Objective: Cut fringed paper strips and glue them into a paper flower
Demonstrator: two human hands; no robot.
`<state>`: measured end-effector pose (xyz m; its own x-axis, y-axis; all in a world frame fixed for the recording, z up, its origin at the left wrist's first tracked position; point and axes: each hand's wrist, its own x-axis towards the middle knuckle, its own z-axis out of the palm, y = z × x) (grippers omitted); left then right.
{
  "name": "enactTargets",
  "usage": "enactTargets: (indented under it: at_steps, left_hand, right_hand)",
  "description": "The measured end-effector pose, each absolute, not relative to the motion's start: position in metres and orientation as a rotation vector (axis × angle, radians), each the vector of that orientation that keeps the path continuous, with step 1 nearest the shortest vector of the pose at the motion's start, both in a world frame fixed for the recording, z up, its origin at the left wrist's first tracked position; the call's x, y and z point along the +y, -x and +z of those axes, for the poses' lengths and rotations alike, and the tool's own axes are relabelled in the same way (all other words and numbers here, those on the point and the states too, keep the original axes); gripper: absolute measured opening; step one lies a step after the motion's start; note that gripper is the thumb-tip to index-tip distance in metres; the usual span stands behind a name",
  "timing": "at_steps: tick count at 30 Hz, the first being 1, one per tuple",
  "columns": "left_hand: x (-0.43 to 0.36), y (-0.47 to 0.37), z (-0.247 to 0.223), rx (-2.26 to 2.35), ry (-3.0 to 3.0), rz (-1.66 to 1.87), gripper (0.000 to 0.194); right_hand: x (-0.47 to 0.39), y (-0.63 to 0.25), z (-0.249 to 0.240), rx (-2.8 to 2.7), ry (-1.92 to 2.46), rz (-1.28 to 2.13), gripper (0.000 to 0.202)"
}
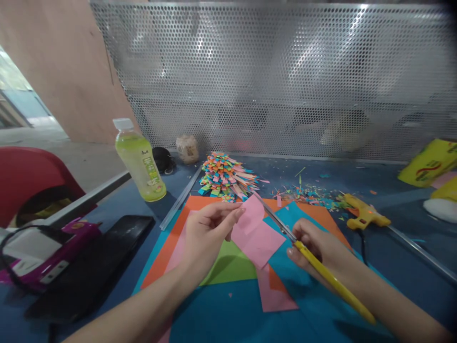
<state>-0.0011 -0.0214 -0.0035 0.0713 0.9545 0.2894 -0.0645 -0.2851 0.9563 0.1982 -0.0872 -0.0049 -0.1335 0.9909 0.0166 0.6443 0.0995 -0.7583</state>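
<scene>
My left hand (214, 228) pinches the edge of a small pink piece of paper (253, 213) between thumb and fingers. In my right hand (314, 243) is a pair of scissors (317, 271) with yellow handles. Their metal blades point up and left, along the right edge of the pink piece; whether they cut into it I cannot tell. Under it lies another pink paper square (262, 243), and a pink strip (274, 290) rests lower down. Beneath are large sheets of coloured paper: a blue sheet (214, 314), a green one (232, 267) and an orange one (167, 247).
Behind the sheets stands a cone of many coloured paper strips (226, 176), with paper scraps (310, 195) to its right. A yellow glue gun (367, 214) lies at right. On the left are a drink bottle (141, 164), a black phone (93, 267) and a purple power strip (53, 262).
</scene>
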Motion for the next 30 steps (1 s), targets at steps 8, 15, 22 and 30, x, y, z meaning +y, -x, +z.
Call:
enactTargets:
  at_steps: [8,15,22,30]
  left_hand:
    - [-0.0234,0.0013,-0.0025,0.97,-1.461,1.372,0.01]
    - [-0.0252,0.0014,0.0006,1.016,-1.404,1.323,0.014]
    - [-0.0253,0.0014,-0.0013,0.96,-1.408,1.308,0.014]
    - [-0.0243,0.0,-0.0021,0.943,-1.411,1.315,0.013]
  right_hand:
    - [-0.089,-0.1987,-0.0039,-1.852,1.623,0.816,0.029]
    - [-0.0903,-0.1995,-0.0052,-1.856,1.614,0.867,0.027]
    - [-0.0894,-0.2001,-0.0044,-1.85,1.63,0.881,0.028]
    - [-0.089,-0.1989,-0.0054,-1.846,1.627,0.84,0.029]
